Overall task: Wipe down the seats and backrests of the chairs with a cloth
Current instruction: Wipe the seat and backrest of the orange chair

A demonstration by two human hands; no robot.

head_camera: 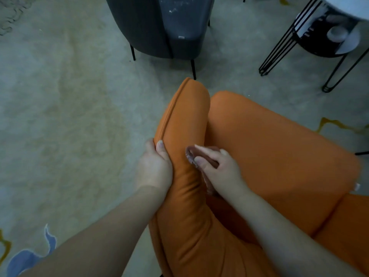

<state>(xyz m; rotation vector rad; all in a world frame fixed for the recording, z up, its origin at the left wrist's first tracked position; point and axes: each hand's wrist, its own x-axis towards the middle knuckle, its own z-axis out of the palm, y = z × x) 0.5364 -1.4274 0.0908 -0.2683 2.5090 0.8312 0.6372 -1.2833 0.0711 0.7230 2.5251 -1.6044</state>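
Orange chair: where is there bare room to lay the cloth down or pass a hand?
Free: the orange seat right of the right hand. Crowded: the armrest, gripped by the left hand, with the cloth in the crease beside it.

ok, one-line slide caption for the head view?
Left hand grips orange chair armrest while right hand wipes its inner side with a cloth.

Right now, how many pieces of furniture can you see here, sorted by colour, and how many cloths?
Orange chair: 1
Dark grey chair: 1
Black wire-legged side table: 1
Cloth, pressed to the orange chair by the right hand: 1
Total: 4 things. The left hand grips the orange chair's padded edge.
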